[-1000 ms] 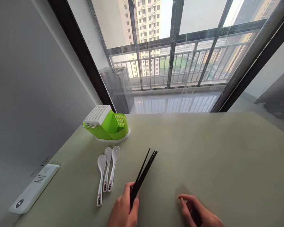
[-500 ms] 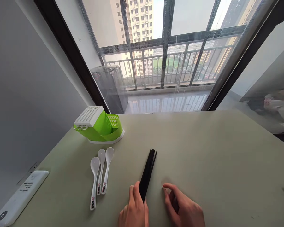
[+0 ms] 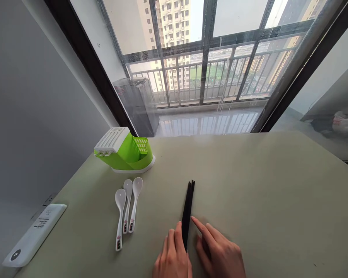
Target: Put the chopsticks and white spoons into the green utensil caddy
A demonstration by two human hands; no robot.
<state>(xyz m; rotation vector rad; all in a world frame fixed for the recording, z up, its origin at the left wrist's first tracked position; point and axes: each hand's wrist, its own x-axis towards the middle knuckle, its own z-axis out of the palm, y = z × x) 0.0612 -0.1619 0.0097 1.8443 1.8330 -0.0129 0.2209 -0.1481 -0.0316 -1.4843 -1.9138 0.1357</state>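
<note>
A bundle of black chopsticks (image 3: pixel 188 210) lies on the table, pointing away from me and leaning slightly right. My left hand (image 3: pixel 174 253) is closed around the near end, with fingers along the left side. That end is partly hidden by the hand. On the other side, my right hand (image 3: pixel 219 249) reaches its index fingertip to the chopsticks' right edge, at or very near contact. Its thumb is apart from the index finger, and nothing is held in it. Left of the hands lie three white spoons (image 3: pixel 120 197), bowls away from me and handles printed with dark marks.
A green and white cutlery holder (image 3: pixel 135 165) stands at the back left of the pale table (image 3: pixel 249 185). A white remote-like device (image 3: pixel 36 235) lies along the left edge by the wall. Glass doors to a balcony rise behind the table.
My right hand has moved left, its index finger now at the chopsticks. The chopsticks are drawn closer together and stand more upright in view. The camera view has shifted slightly.
</note>
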